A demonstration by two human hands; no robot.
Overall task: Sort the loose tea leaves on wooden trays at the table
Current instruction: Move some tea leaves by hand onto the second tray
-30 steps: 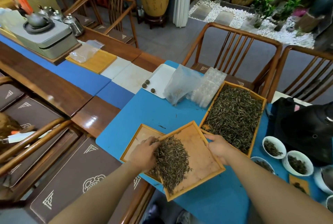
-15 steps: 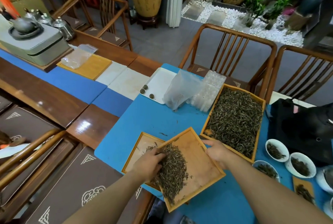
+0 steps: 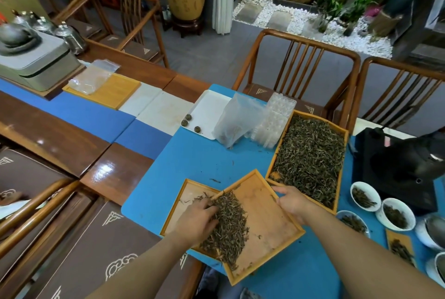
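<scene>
A small wooden tray [image 3: 269,221] is tilted over a second small tray [image 3: 190,192] lying on the blue mat. A pile of dark loose tea leaves [image 3: 228,224] lies along the tilted tray's left edge, and a few leaves spill onto the lower tray. My left hand [image 3: 196,221] rests on the pile with its fingers spread in the leaves. My right hand [image 3: 292,201] grips the tilted tray's right rim. Behind it a larger wooden tray [image 3: 346,137] is full of tea leaves [image 3: 310,156].
White bowls [image 3: 364,196] with tea stand at the right by a black object [image 3: 397,166]. A plastic bag [image 3: 237,120], a clear mould [image 3: 274,120] and a white tray [image 3: 209,111] with three tea balls lie behind. Wooden chairs [image 3: 301,62] line the far side of the table.
My left hand has pushed leaves leftward, and some now lie over the tilted tray's edge on the lower tray. The right hand keeps its hold on the rim.
</scene>
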